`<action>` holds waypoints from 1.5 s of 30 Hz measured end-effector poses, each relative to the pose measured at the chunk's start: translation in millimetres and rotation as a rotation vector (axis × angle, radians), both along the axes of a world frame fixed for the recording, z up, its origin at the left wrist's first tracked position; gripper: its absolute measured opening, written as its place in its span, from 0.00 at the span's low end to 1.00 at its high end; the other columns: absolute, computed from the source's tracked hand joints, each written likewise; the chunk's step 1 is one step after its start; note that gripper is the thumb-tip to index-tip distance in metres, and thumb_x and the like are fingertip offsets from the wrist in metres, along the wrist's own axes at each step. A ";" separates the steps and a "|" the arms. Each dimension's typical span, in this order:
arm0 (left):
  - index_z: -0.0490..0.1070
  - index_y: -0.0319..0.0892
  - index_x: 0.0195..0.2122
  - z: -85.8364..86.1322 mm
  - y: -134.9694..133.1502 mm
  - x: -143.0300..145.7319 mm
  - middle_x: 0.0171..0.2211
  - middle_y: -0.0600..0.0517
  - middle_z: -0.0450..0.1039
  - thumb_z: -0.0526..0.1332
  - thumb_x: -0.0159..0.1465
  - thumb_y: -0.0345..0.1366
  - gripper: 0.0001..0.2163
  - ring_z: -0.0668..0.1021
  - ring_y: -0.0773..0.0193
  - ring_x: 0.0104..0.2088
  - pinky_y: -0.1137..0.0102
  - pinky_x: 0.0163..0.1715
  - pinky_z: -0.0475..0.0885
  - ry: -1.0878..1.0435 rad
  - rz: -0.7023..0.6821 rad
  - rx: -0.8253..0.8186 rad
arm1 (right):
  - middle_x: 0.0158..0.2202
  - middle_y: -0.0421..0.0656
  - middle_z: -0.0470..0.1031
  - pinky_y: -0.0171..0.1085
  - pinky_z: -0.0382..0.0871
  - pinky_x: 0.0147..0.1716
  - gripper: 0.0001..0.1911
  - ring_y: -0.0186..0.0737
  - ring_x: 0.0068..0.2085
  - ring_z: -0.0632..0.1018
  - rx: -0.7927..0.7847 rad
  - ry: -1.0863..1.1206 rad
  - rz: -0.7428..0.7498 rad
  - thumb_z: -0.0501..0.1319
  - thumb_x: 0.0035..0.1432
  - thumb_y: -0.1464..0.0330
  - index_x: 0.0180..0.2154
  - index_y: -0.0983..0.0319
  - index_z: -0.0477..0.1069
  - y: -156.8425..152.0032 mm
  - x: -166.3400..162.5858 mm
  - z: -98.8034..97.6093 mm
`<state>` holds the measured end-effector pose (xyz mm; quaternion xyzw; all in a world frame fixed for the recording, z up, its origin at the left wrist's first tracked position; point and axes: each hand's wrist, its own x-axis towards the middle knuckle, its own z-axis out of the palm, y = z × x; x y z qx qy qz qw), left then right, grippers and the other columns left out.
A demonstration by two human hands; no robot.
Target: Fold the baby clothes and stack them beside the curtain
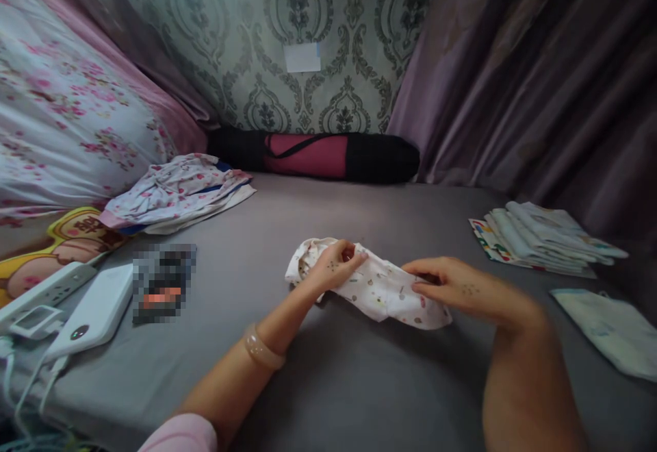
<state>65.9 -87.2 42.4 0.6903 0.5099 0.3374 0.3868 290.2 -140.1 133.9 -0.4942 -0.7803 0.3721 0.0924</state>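
Observation:
A small white garment (377,291) with a tiny coloured print lies crumpled on the grey sheet (328,370) in the middle. My left hand (336,267) pinches its upper left part, fingers closed on the cloth. My right hand (452,286) grips the right side of the same garment, fingers curled on the fabric. A pale bangle (261,348) sits on my left wrist.
A stack of folded cloths (547,236) lies at the right, a single folded piece (610,329) nearer. A floral heap of clothes (177,192) sits at the left. A power bank (92,311), power strip (44,291) and cables lie at the left edge. A black and pink roll (318,154) lies against the wall.

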 end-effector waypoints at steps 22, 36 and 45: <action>0.74 0.40 0.39 -13.7 -5.7 -5.1 0.32 0.51 0.70 0.64 0.57 0.45 0.14 0.69 0.66 0.31 0.72 0.32 0.63 -0.562 -0.158 -0.143 | 0.42 0.43 0.76 0.38 0.66 0.44 0.12 0.40 0.43 0.76 0.524 0.083 -0.158 0.56 0.61 0.64 0.45 0.58 0.73 34.9 -55.3 -51.0; 0.75 0.41 0.42 -11.1 -11.0 -6.0 0.31 0.52 0.71 0.64 0.57 0.45 0.15 0.69 0.66 0.30 0.72 0.30 0.63 -0.455 -0.158 -0.020 | 0.37 0.43 0.73 0.36 0.65 0.40 0.12 0.39 0.39 0.74 0.536 0.089 -0.140 0.55 0.63 0.65 0.44 0.56 0.74 37.0 -61.9 -59.6; 0.75 0.43 0.39 0.6 -1.2 -37.8 0.34 0.49 0.74 0.57 0.64 0.40 0.10 0.72 0.61 0.36 0.67 0.40 0.66 -0.099 0.098 0.262 | 0.36 0.42 0.75 0.35 0.64 0.38 0.13 0.38 0.38 0.75 0.464 0.072 -0.129 0.54 0.63 0.66 0.43 0.56 0.76 39.0 -48.4 -53.5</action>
